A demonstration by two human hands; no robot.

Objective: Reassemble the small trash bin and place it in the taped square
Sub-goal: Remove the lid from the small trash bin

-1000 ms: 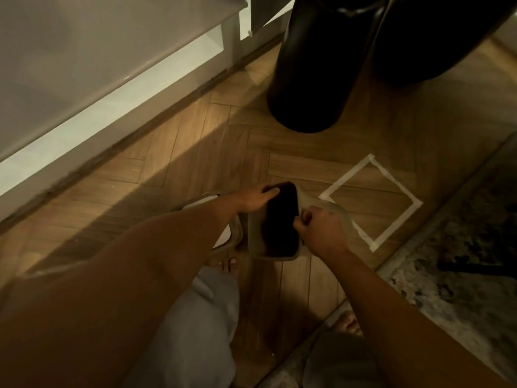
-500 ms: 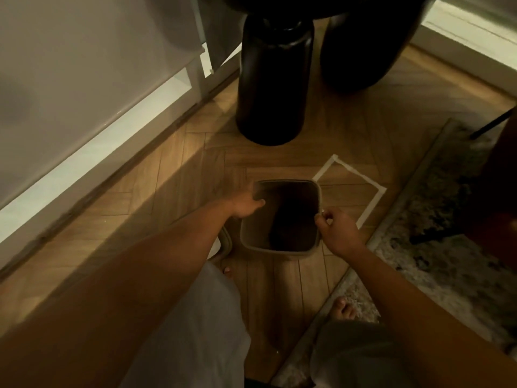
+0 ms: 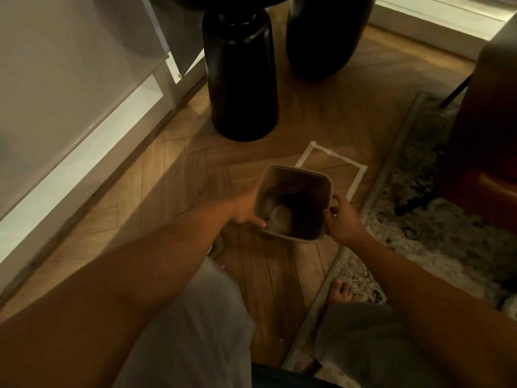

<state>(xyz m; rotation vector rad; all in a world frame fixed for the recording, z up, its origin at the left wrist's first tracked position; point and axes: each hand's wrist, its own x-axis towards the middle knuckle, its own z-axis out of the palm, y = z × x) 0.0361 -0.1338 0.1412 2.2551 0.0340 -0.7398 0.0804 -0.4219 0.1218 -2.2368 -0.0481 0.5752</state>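
Observation:
The small beige trash bin stands upright with its mouth open towards me, dark inside with a pale shape at the bottom. My left hand grips its left wall and rim. My right hand pinches the right rim. The bin covers the near-left corner of the white taped square on the wood floor; whether it touches the floor I cannot tell. Part of a pale lid piece shows under my left forearm.
A tall black cylinder and a wider black one stand beyond the square. A patterned rug edges the right side, with a dark chair on it. White cabinets run along the left. My bare foot rests near the rug edge.
The bin has turned from tilted to upright and moved right and away towards the taped square. Both hands moved with it, and my view shifted right.

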